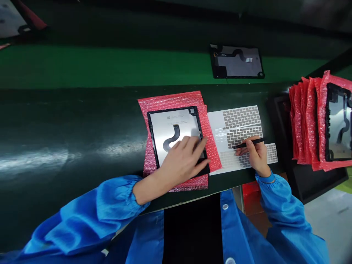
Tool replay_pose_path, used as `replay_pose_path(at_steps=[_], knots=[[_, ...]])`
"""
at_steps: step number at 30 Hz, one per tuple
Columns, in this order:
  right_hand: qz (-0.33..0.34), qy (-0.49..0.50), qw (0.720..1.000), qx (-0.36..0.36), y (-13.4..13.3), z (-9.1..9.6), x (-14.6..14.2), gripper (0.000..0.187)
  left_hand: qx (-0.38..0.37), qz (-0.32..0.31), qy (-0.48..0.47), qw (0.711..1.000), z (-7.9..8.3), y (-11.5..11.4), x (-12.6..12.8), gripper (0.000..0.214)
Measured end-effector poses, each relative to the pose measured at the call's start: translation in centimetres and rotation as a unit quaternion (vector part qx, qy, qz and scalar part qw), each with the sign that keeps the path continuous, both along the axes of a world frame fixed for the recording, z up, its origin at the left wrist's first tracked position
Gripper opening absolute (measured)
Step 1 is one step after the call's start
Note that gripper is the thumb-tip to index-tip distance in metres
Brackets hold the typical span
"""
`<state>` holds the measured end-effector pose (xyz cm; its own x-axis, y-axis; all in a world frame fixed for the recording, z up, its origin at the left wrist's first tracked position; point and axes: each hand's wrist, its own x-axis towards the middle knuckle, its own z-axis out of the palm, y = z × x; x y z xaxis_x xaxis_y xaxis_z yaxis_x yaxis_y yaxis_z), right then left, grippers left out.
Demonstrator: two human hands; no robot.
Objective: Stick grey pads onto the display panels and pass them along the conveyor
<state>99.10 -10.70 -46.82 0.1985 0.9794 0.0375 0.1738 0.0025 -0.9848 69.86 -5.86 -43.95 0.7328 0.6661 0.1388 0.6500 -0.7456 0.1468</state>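
Observation:
A silver-backed tablet screen panel (162, 126) with a black frame and a curved dark flex cable (172, 140) lies on pink bubble wrap (176, 98). My left hand (183, 156) rests across the panel's lower right part, its fingers stretched and apart, holding nothing. To the right, my right hand (255, 152) is closed on black tweezers (249, 143), whose tip points left over the sticker sheets. These white sheets (216, 121) carry rows of small grey squares and reach up to the bubble wrap. Whether the tweezer tip holds a sticker is too small to tell.
Another panel (238, 61) lies on the green strip at the back. On the right, several panels in pink bubble wrap (310, 124) stand in a black tray (316, 183). Part of a panel (11, 18) shows at top left. The dark green bench top (68, 128) extends left.

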Motion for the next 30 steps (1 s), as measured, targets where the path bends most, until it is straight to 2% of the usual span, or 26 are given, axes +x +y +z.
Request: replay_pose_path(at_steps=[3, 5, 10, 13, 16, 21, 25, 30], knots=[[-0.012, -0.016, 1.000, 0.011, -0.7, 0.5, -0.6, 0.032, 0.002, -0.125, -0.038, 0.991, -1.0, -1.9, 0.6, 0.056], [0.008, -0.024, 1.000, 0.002, -1.3, 0.7, -1.6, 0.030, 0.002, -0.165, -0.025, 0.986, -1.5, -2.8, 0.9, 0.053], [0.086, -0.056, 0.994, -0.034, -1.8, 0.0, -3.5, 0.031, 0.027, -0.148, 0.006, 0.989, -2.0, -3.5, 1.0, 0.052], [0.088, -0.076, 0.993, -0.033, -1.4, -0.5, -3.6, 0.032, 0.032, -0.155, -0.015, 0.987, -2.0, -3.4, 0.9, 0.041], [0.078, -0.087, 0.993, -0.029, -1.6, -0.1, -3.7, 0.032, 0.030, -0.158, -0.035, 0.986, -2.2, -3.5, 0.5, 0.030], [0.100, -0.083, 0.990, -0.061, -3.7, 1.0, -3.9, 0.028, 0.040, -0.169, -0.030, 0.984, -2.6, -4.2, -0.3, 0.043], [0.131, -0.103, 0.981, -0.096, -5.0, 0.9, -4.1, 0.029, 0.027, -0.174, -0.035, 0.984, -3.0, -4.7, -0.4, 0.039], [0.143, -0.150, 0.974, -0.086, -4.9, 0.7, -4.2, 0.033, 0.009, -0.169, -0.032, 0.985, -2.8, -4.8, -0.1, 0.035]])
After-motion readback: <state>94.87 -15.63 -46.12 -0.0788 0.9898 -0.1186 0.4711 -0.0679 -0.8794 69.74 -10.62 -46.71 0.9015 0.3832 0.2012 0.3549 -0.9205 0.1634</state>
